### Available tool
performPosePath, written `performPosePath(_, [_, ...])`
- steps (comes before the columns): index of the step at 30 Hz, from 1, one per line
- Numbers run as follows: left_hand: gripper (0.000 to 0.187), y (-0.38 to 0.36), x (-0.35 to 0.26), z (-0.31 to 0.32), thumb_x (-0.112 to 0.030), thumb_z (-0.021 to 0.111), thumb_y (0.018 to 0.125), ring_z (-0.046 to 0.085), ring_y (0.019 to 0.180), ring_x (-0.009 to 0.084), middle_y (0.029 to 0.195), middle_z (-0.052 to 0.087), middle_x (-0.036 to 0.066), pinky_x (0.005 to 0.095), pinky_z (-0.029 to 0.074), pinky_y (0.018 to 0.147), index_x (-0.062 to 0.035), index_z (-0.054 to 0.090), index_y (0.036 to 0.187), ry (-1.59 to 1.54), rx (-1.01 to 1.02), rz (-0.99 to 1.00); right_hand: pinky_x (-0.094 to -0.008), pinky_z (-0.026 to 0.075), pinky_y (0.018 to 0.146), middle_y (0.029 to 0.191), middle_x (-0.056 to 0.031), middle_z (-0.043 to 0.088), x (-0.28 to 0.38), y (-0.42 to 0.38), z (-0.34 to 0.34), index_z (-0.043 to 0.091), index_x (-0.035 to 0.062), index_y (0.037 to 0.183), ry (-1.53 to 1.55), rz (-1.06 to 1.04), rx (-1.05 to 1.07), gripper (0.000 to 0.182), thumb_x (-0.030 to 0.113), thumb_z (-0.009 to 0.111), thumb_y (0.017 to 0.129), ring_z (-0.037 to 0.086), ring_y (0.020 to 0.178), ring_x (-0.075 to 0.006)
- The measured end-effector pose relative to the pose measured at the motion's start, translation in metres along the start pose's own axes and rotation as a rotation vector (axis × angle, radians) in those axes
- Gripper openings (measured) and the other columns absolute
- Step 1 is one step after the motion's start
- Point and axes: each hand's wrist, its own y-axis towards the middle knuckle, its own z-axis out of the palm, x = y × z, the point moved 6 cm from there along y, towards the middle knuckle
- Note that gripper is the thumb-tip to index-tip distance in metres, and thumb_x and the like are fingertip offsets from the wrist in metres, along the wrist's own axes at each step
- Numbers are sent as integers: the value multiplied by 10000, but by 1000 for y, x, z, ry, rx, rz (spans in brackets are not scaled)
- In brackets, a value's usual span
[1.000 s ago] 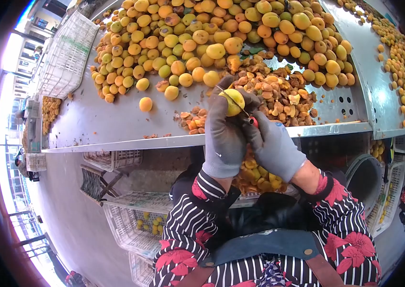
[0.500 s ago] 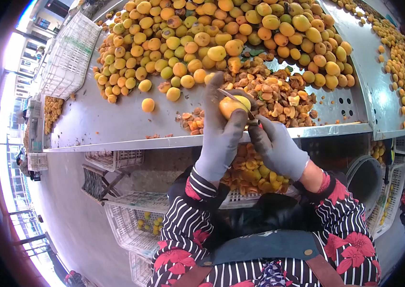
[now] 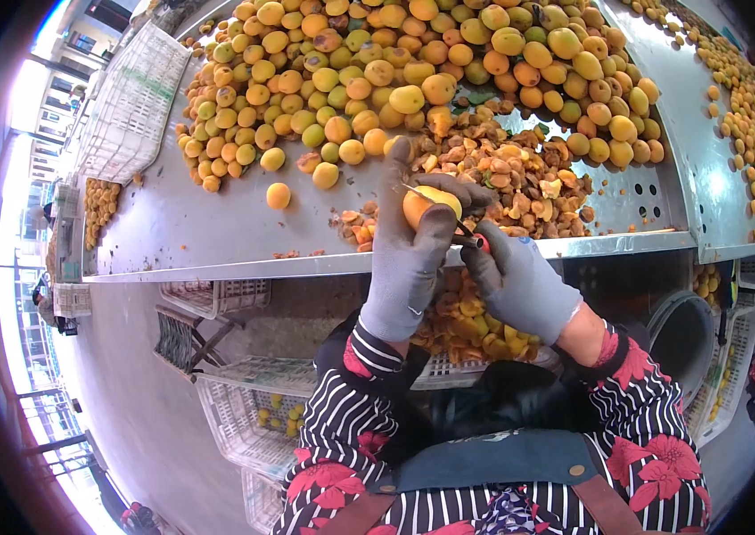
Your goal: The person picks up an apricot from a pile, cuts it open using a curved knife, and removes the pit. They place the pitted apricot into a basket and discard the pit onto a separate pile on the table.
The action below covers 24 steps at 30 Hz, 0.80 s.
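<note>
At the steel table's [image 3: 235,218] edge, an apricot [image 3: 420,205] clamped in left hand [image 3: 409,254] is seemingly being cut by knife [image 3: 469,233] gripped in right hand [image 3: 522,281], steadiness required.

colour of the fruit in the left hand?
The fruit is yellow to orange; best seen in the head view.

Flat grey metal table [image 3: 190,232], round holes [image 3: 643,213] near right front corner. On it: broad heap of round yellow-orange fruit [image 3: 333,80]; nearer front, low pile of small, lumpy brown-orange pieces [image 3: 525,178]; single orange fruit [image 3: 278,195] apart, leftward.
</note>
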Motion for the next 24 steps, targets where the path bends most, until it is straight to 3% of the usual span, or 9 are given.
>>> performPosePath(7, [894,3,-10,-7,-78,674,915,567,1203,261,1307,491,149,415,502,1015,-137,76,1577,440,-94,36,-531,451,621,773,-263,622,-2,6,-3,514,15,1004,31,48,116,251,267,521,1013,610,787,-499])
performPosePath(8, [894,4,-9,-8,-78,674,915,567,1203,261,1307,491,149,415,502,1015,-137,76,1577,440,-94,35,-523,450,628,771,-262,621,-2,6,-2,515,13,992,73,68,134,262,273,517,1017,611,799,-496])
performPosePath(10, [842,5,-12,-7,-52,657,919,520,1267,265,1377,427,148,440,468,1065,-149,124,1564,13,-5,135,-518,451,633,773,-260,623,0,2,1,519,13,1005,142,73,121,265,278,514,1018,611,810,-495])
performPosePath(11, [716,4,-13,-3,-166,627,972,506,1285,275,1342,468,132,452,430,1105,-130,189,1537,-67,-14,130,-512,451,639,775,-259,625,1,0,2,524,14,1018,209,76,107,270,284,511,1020,611,821,-493])
performPosePath(12, [716,2,-8,-1,-166,627,972,506,1285,275,1342,468,132,452,430,1105,-130,189,1537,-68,-13,130,-512,451,639,775,-259,625,-2,1,3,524,14,1018,208,76,106,270,284,511,1020,611,821,-493])
performPosePath(15, [634,-7,14,6,-426,497,1031,528,1255,282,1242,541,115,440,433,1097,-97,246,1511,-290,-66,-61,-519,462,644,781,-263,629,-11,4,9,534,17,1051,226,44,73,268,281,514,1017,615,819,-493])
performPosePath(19, [665,-6,15,-3,-393,533,1022,556,1217,282,1191,559,108,437,450,1073,-77,226,1520,-388,-94,-47,-531,477,648,784,-264,638,-12,1,10,536,20,1073,106,13,21,264,277,509,1015,619,803,-495])
performPosePath(22, [766,-4,5,-6,-400,576,998,576,1185,277,1130,573,101,442,464,1056,-67,159,1548,-218,-15,-13,-535,479,644,786,-262,643,-4,3,3,535,22,1057,31,0,43,260,277,508,1013,620,794,-492])
performPosePath(24, [852,-1,0,-9,-223,655,956,580,1181,275,1115,579,101,426,484,1040,-80,81,1570,-34,81,-14,-535,478,640,786,-261,644,2,5,-5,534,24,1047,6,-11,64,258,278,508,1012,620,790,-491])
